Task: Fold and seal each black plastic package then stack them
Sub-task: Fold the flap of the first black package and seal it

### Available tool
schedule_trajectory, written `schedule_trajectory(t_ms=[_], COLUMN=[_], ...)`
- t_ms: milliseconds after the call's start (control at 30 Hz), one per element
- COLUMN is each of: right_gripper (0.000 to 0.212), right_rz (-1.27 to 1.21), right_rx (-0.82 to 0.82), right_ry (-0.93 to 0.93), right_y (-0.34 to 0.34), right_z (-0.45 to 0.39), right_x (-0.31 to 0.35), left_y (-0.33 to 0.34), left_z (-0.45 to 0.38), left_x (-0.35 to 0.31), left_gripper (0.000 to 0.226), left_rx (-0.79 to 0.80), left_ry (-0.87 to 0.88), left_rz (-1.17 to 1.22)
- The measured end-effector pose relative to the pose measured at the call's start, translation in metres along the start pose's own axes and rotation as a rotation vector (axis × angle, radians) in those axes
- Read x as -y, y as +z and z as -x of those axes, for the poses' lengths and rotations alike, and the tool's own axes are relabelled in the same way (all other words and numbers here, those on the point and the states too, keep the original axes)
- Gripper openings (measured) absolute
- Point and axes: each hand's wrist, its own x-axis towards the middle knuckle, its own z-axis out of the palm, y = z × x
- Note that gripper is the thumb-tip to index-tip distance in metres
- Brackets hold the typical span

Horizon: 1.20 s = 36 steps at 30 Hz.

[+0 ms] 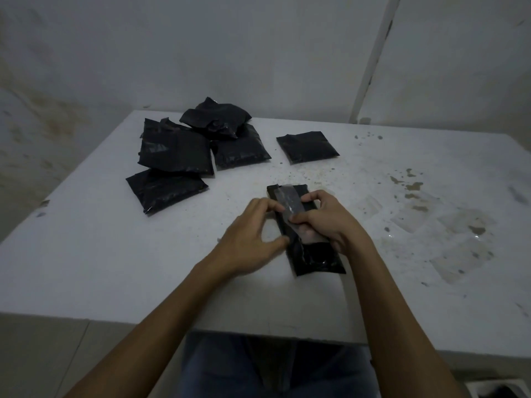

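Note:
A folded black plastic package (316,258) lies lengthwise on the white table (115,254) in front of me. A strip of clear tape (290,201) runs along its top. My right hand (330,222) grips the package from the right, thumb and fingers pinching the tape. My left hand (253,228) presses the package's left edge, fingertips on the tape. A loose pile of several black packages (186,156) sits at the far left. One single black package (307,147) lies apart at the far centre.
Several clear tape pieces (459,254) are stuck flat on the stained right part of the table. A white wall stands behind, with a white pipe (370,61) at the back right. The table's near edge runs just above my lap.

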Motion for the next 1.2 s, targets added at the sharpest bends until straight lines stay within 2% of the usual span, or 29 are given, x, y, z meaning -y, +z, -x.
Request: schedule_trajectory(t_ms=[67,300,467,600,767,1067,1200], right_gripper=[0.046,0.044,0.046,0.049,0.053,0.083,0.089], right_rz=[-0.033,-0.085,-0.070,-0.001,-0.018,0.047,0.033], right_rx=[0.011,0.045,0.078,0.119,0.115,0.120,0.116], right_ry=[0.014,0.014,0.001,-0.007,-0.011,0.003,0.005], right_y=[0.000,-0.002,-0.006,-0.008,-0.007,-0.017,-0.022], right_z=[0.000,0.006,0.012,0.023,0.026,0.047,0.055], right_x=[0.001,0.002,0.003,0.005,0.005,0.004,-0.004], left_y=[0.007,0.022,0.025,0.031,0.033,0.034,0.035], left_z=[0.009,0.019,0.024,0.021,0.018,0.017,0.017], left_x=[0.000,-0.016,-0.024,-0.017,-0.010,-0.011,-0.009], left_gripper=[0.052,0.066,0.073,0.071,0.088,0.091,0.094], left_rx=[-0.008,-0.048,-0.055,-0.054,-0.020,-0.008,-0.001], left_ry=[-0.004,-0.066,-0.065,0.001,-0.005,-0.026,-0.019], left_rz=[-0.014,-0.096,-0.154,-0.239,-0.373,-0.437,-0.454])
